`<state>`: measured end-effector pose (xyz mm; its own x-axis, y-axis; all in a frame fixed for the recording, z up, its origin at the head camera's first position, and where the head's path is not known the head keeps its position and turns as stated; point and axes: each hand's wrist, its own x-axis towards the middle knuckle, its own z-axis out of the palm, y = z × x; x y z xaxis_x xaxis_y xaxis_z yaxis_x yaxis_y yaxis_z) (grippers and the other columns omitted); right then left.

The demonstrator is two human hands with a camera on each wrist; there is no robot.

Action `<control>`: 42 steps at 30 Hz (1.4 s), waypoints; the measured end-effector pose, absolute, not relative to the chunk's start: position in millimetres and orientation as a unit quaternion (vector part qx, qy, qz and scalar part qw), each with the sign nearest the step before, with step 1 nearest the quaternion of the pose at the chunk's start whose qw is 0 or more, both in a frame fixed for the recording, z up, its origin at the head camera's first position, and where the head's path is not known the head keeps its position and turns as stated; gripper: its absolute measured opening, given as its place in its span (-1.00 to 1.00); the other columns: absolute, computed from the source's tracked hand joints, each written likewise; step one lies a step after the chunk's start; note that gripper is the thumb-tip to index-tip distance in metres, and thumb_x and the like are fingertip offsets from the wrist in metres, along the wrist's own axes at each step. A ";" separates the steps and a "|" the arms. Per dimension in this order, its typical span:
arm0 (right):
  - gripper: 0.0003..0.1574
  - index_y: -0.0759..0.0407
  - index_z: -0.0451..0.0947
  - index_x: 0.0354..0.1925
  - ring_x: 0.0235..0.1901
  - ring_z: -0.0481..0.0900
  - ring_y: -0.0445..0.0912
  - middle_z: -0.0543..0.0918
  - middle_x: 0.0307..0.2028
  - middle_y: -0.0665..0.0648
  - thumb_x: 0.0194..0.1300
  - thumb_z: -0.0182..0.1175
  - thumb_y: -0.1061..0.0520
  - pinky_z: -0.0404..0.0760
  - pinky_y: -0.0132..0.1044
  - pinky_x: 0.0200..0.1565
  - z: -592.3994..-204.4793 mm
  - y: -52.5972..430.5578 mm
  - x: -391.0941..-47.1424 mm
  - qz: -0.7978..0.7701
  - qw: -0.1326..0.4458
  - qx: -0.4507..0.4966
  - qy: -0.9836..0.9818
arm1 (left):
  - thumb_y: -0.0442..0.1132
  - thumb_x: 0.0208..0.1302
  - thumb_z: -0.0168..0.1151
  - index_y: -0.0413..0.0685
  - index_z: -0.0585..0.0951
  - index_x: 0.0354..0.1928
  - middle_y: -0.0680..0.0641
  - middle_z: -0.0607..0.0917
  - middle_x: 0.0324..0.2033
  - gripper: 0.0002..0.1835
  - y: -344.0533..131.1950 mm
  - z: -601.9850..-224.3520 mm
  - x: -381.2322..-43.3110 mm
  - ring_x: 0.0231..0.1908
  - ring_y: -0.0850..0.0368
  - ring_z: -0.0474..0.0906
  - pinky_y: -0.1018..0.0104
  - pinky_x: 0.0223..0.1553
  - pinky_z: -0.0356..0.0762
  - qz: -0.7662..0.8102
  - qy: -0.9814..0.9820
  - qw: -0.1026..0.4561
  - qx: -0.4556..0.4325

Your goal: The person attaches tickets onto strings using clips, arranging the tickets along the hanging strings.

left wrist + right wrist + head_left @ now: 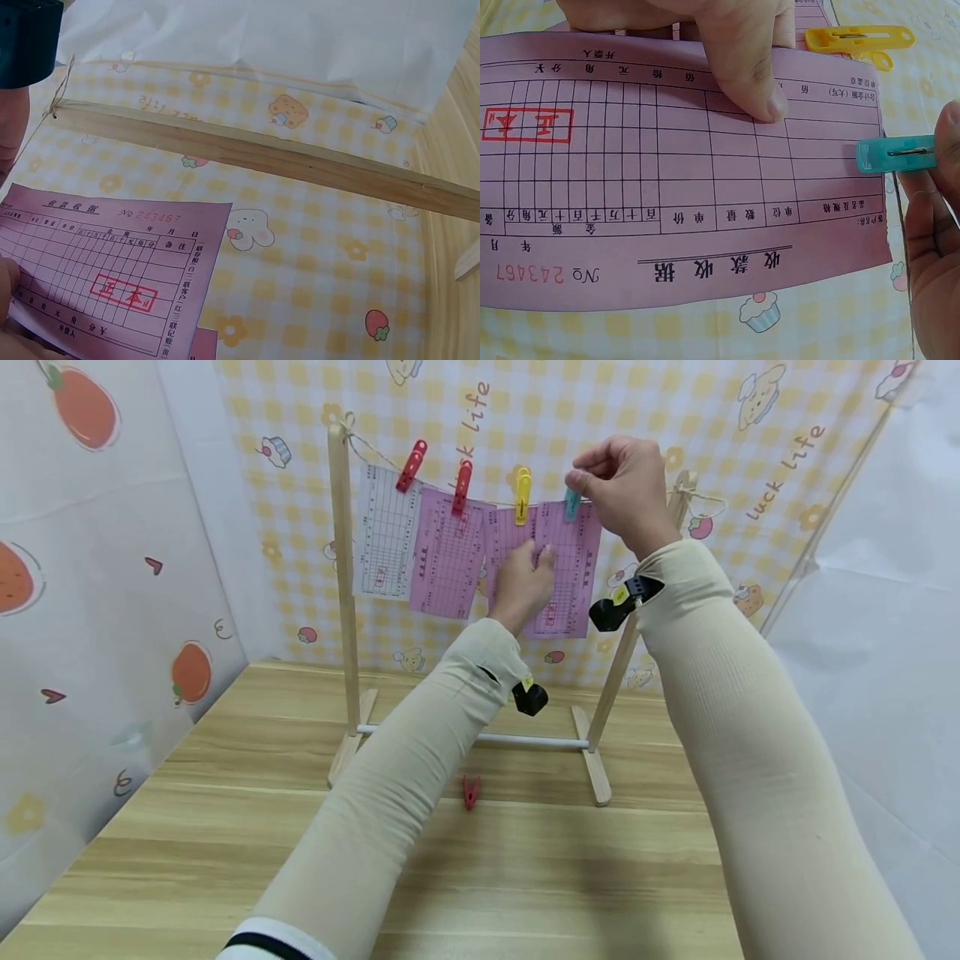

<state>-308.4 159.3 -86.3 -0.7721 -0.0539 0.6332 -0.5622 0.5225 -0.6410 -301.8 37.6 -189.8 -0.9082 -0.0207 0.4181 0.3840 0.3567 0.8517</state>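
My right hand [628, 489] pinches the end of a teal clothespin [572, 505], whose tip sits over the top edge of the rightmost pink receipt slip [573, 581]. Around that slip's left edge, my left hand [521, 585] grips the paper, thumb across the printed front in the right wrist view and the other fingers mostly hidden behind. A yellow clothespin [522, 497] holds another pink slip [504, 524] just to the left, partly covered by the left hand. Farther left hang one pink slip [448, 556] and one white slip [387, 531], below red clothespins [462, 487].
The string [371, 447] runs between two wooden posts [343, 585] of a stand on the wood-grain table [225, 843]. A white crossbar [532, 741] joins the posts low down. One loose red clothespin [470, 792] lies in front of the stand. Patterned cloth [292, 527] hangs behind.
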 end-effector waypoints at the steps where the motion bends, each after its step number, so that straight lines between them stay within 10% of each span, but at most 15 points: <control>1: -0.95 0.06 0.63 -0.34 -0.40 0.53 -0.24 0.59 -0.44 -0.07 0.21 0.35 0.16 0.46 -0.39 -0.28 -86.4 159.5 -308.3 0.452 0.280 0.186 -0.826 | -0.02 0.53 -0.11 -0.05 0.34 -0.38 -0.05 0.39 -0.49 -0.67 37.6 -189.8 -301.5 -0.45 0.12 0.33 0.35 -0.43 0.30 -0.556 -0.804 0.181 -0.113; 20: -0.61 0.27 0.59 0.01 -0.25 0.53 -0.21 0.59 -0.29 -0.05 0.22 0.35 0.19 0.51 -0.39 -0.09 -89.6 164.4 -304.2 0.444 0.219 0.201 -0.845 | 0.01 0.54 -0.14 -0.08 0.43 -0.24 -0.08 0.43 -0.41 -0.67 34.2 -194.4 -300.1 -0.35 0.09 0.38 0.29 -0.31 0.37 -0.552 -0.808 0.173 -0.107; 29: -0.54 0.27 0.51 0.12 -0.16 0.50 -0.20 0.56 -0.19 -0.05 0.29 0.29 0.15 0.48 -0.37 0.00 -86.5 164.8 -300.2 0.431 0.197 0.205 -0.856 | 0.01 0.54 -0.17 -0.10 0.38 0.32 -0.11 0.53 0.13 -0.51 33.8 -191.0 -302.9 0.18 0.06 0.40 0.27 0.19 0.32 -0.541 -0.820 0.155 -0.107; 35: -0.51 0.26 0.48 0.16 -0.13 0.49 -0.19 0.55 -0.15 -0.04 0.31 0.26 0.13 0.47 -0.37 -0.02 -87.2 163.5 -298.1 0.422 0.191 0.203 -0.862 | 0.05 0.53 -0.17 -0.04 0.11 0.50 0.00 0.18 0.45 -0.39 30.9 -189.0 -301.0 0.42 0.12 0.05 0.34 0.37 0.01 -0.551 -0.820 0.123 -0.095; 39: -0.49 0.28 0.46 0.19 -0.06 0.52 -0.13 0.58 -0.06 0.05 0.34 0.23 0.09 0.49 -0.36 0.02 -88.2 162.9 -296.4 0.423 0.187 0.209 -0.862 | 0.01 0.53 -0.13 -0.14 0.45 0.20 -0.06 0.55 0.11 -0.56 28.1 -190.0 -300.2 0.11 0.16 0.44 0.44 0.08 0.37 -0.557 -0.813 0.138 -0.103; 42: -0.48 0.31 0.45 0.19 -0.02 0.53 -0.10 0.58 -0.03 0.09 0.37 0.19 0.06 0.48 -0.34 0.07 -88.8 163.5 -294.5 0.434 0.190 0.215 -0.854 | -0.03 0.53 -0.11 -0.09 0.43 -0.23 -0.03 0.47 -0.38 -0.71 27.0 -191.3 -299.4 -0.36 0.16 0.41 0.40 -0.36 0.36 -0.559 -0.806 0.156 -0.115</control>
<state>-294.5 163.5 -88.8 -0.8359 -0.2019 0.5104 -0.5313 0.5309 -0.6602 -299.4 27.0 -191.3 -0.9247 0.0107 0.3805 0.3603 0.3476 0.8657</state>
